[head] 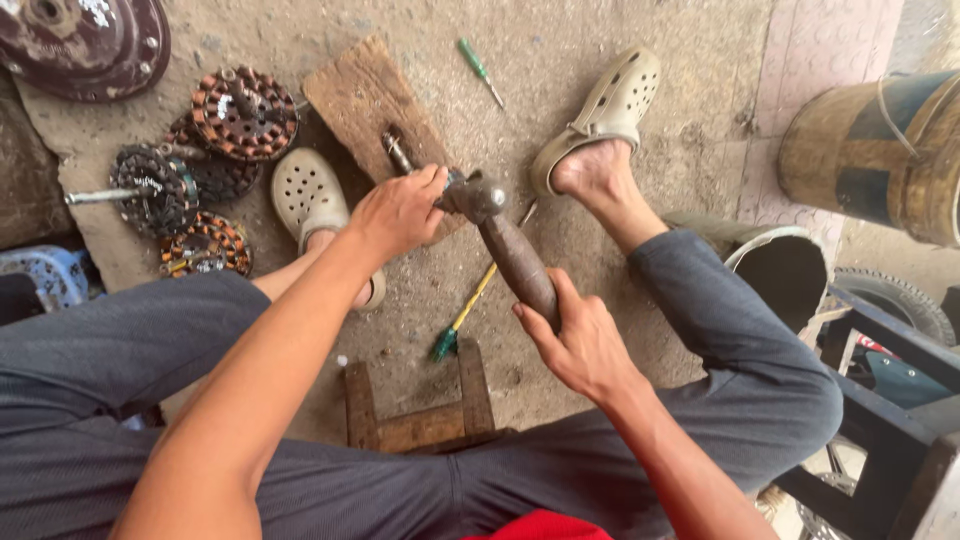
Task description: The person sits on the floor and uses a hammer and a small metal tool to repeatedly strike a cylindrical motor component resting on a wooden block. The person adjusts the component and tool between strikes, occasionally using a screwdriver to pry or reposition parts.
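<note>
hammer [505, 240] gripped by its wooden handle in right hand [580, 345], metal shaft [398, 152] clenched in left hand [400, 212] on wooden board [360, 95], copper-wound stators [243, 112] (three or so) piled left, green screwdriver [478, 68] beyond, yellow-shafted screwdriver [468, 310] lying below the hammer

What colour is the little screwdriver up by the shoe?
Green handle, seen in the head view.

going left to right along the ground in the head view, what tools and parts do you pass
blue plastic stool → wound motor stators → wooden board → left hand → hammer → right hand → white bucket → rusty drum
</note>
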